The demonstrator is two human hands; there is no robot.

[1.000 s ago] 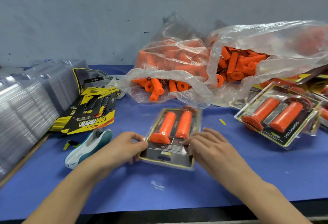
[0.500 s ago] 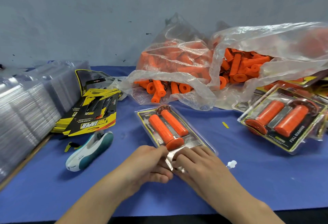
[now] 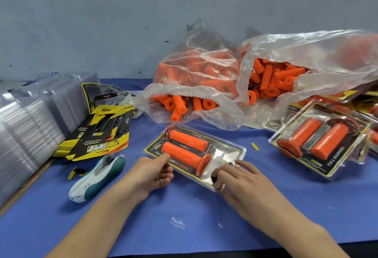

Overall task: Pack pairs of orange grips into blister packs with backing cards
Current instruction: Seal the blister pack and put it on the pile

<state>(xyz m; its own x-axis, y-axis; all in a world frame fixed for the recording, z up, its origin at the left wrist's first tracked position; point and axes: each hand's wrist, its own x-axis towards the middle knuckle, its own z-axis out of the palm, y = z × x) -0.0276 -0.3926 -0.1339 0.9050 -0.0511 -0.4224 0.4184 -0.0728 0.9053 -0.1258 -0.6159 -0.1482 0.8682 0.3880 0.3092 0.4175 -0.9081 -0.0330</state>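
A clear blister pack (image 3: 227,153) with a black and yellow backing card and two orange grips (image 3: 185,148) inside lies slanted on the blue table in front of me. My left hand (image 3: 152,172) holds the pack's near left edge, thumb on top next to the lower grip. My right hand (image 3: 238,179) grips the near right corner with curled fingers, index finger stretched over the clear flap. Two plastic bags of loose orange grips (image 3: 268,79) lie behind. A stack of backing cards (image 3: 102,137) lies at the left.
Stacks of empty clear blisters (image 3: 26,126) fill the left side. A white and teal stapler (image 3: 98,178) lies left of my left hand. Finished packs (image 3: 319,141) pile up at the right. Small scraps dot the blue table (image 3: 306,206).
The pack has been turned on the table from upright to slanted, grips now pointing up-left. Both hands shifted with it, from its sides to its near edge and corner.
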